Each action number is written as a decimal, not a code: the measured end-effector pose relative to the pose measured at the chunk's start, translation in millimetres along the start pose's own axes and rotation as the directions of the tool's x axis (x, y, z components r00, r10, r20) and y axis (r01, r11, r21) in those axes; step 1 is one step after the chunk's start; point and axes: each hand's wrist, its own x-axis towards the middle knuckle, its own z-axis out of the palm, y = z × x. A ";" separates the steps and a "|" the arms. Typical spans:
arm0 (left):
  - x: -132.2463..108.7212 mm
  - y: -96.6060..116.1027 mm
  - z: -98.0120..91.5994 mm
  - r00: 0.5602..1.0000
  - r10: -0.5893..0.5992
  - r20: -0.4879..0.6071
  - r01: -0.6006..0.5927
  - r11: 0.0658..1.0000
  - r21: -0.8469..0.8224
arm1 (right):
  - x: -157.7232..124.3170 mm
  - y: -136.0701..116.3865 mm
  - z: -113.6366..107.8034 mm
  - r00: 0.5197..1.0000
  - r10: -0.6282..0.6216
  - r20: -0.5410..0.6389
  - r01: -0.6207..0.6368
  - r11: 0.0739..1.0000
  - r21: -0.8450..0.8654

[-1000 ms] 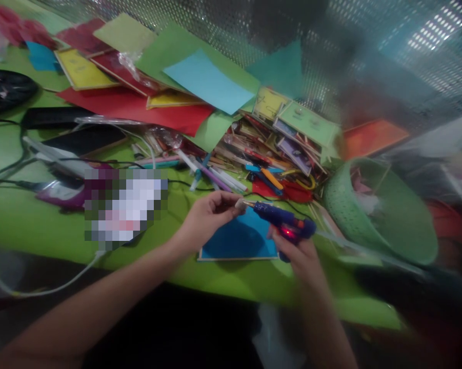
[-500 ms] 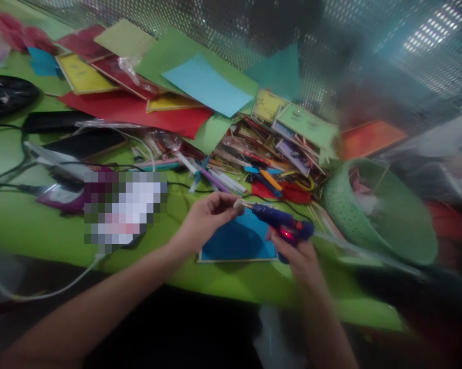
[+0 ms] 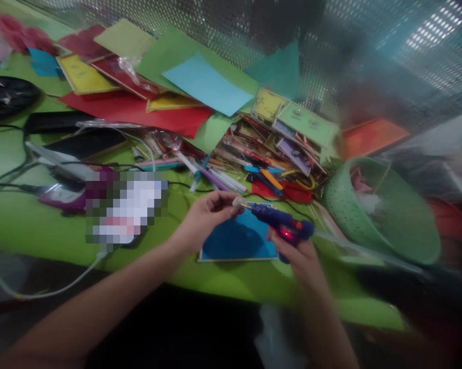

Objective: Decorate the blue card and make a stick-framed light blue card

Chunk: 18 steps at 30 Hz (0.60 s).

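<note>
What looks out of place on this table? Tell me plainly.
The green basket lies tipped on its side at the right, its mouth showing. Left of it, pens and sticks sprawl in a loose heap.

Blue glue gun (image 3: 282, 225), red light lit, nozzle tilted up-left, touching small white piece (image 3: 237, 202); blue card (image 3: 238, 242) flat beneath.

A table under a lime-green cover (image 3: 31, 225) carries a blue card (image 3: 234, 243) near its front edge, a green mesh basket (image 3: 392, 225) tipped on its side at the right, scattered pens (image 3: 215, 177) mid-table, coloured paper sheets (image 3: 138, 110) overlapping further back, and black cables (image 3: 7, 177) at the left.
</note>
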 end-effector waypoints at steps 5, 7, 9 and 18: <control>0.5 -1.8 -4.1 0.999 -0.016 0.038 0.016 1.000 -0.026 | -0.1 2.7 -6.0 1.000 0.006 -0.008 -0.006 0.999 0.038; 0.6 -2.0 -4.6 0.999 -0.030 0.037 0.031 0.999 -0.036 | -0.3 1.9 -6.7 1.000 0.025 -0.003 -0.024 0.996 0.086; 0.5 -0.7 -3.3 0.999 -0.044 0.024 0.046 0.997 -0.058 | 0.6 0.0 -6.1 1.000 0.024 0.001 -0.024 0.987 0.159; 2.6 7.7 4.8 1.000 -0.004 -0.013 0.004 1.000 0.007 | 3.9 -3.3 -10.6 0.998 -0.063 0.018 0.050 0.914 0.402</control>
